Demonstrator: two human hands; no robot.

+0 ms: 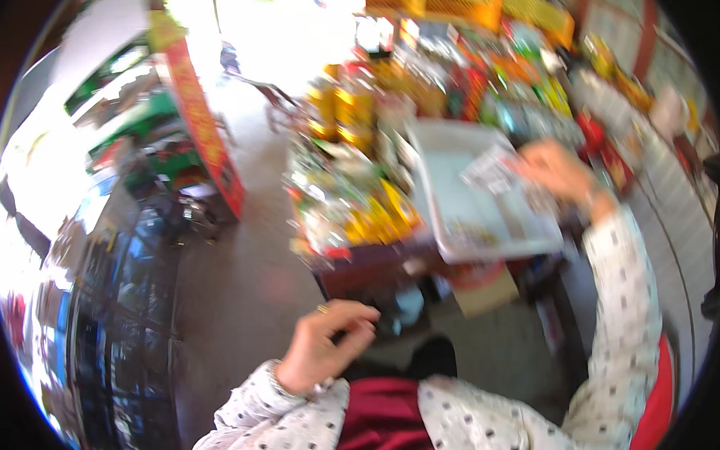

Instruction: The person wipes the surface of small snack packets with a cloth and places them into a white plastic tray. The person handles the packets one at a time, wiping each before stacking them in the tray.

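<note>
My right hand (549, 166), blurred by motion, is over the far right part of a white plastic tray (490, 253). It pinches a small whitish packet or paper (490, 170) with dark and reddish print, too smeared to identify. Near the tray's front wall lie some small yellowish-brown bits (471, 233). My left hand (335, 340) hangs in front of my body with nothing in it. Its fingers are loosely bent, with a gap between thumb and forefinger, and a ring and a bracelet show on it.
Yellow and clear bagged goods (360, 213) crowd the tray's left side. Behind them stand yellow-wrapped bottles or cans (340, 108). More colourful packages (519, 82) fill the back. A cardboard piece (485, 295) sits below the tray. Dark shelving or crates (131, 312) line the left.
</note>
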